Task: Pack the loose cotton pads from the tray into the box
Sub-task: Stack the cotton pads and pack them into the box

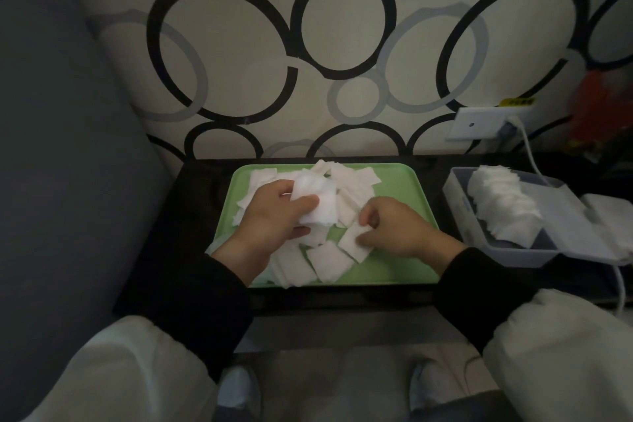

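Presently noted: loose cotton pads (329, 260) heaped across a green tray (404, 181), directly under and between both hands, thickest toward the far left. Left hand (270, 216) over the tray's left half, gripping a small stack of pads (317, 202) between thumb and curled fingers, held over the heap. Right hand (394, 226) low over the near right part, pinching one pad (352, 245) by its edge with thumb and fingertips, the pad otherwise lying on the tray. Box (520, 250) on the dark tabletop (198, 202) just right of the tray, apart from both hands, lid (582, 226) open to the right, holding a leaning row of packed pads (503, 205).

Appearance of pads: white, square, thin, overlapping at all angles; bare green tray floor showing along the right side and near edge.

Pose: both wrists in black sleeves (219, 295), reaching forward from the near edge, backs of hands up, left thumb across the front of the stack, right fingers bent inward.
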Demonstrator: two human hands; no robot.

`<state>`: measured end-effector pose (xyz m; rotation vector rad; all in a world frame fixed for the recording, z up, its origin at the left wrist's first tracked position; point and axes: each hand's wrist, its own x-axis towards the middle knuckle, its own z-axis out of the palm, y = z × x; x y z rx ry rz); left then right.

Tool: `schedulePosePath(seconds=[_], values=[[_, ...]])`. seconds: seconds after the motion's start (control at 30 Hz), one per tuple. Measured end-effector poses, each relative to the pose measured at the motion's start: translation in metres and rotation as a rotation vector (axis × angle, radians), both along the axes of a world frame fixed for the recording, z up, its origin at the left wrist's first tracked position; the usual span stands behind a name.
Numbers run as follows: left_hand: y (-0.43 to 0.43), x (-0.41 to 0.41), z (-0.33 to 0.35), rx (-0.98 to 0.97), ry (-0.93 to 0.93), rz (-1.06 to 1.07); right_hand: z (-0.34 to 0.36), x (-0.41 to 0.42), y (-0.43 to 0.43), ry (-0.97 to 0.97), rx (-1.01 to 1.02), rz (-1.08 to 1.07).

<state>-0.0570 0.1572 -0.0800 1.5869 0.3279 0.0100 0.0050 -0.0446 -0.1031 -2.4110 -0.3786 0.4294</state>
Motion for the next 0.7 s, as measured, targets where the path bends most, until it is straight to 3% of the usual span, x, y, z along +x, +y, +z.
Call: schedulePosePath(seconds=[0.13,0.27,0.7], values=[[0.002,0.000,-0.002,0.019,0.027,-0.016,0.031,-0.008,-0.009,0.140,0.549,-0.064],[-0.005,-0.003,-0.003,0.036,0.029,-0.074,0.047,-0.015,-0.009,0.257,0.892,-0.039],[-0.025,-0.004,0.006,-0.060,0.029,-0.215,0.041,-0.019,0.000,0.196,0.746,-0.142]])
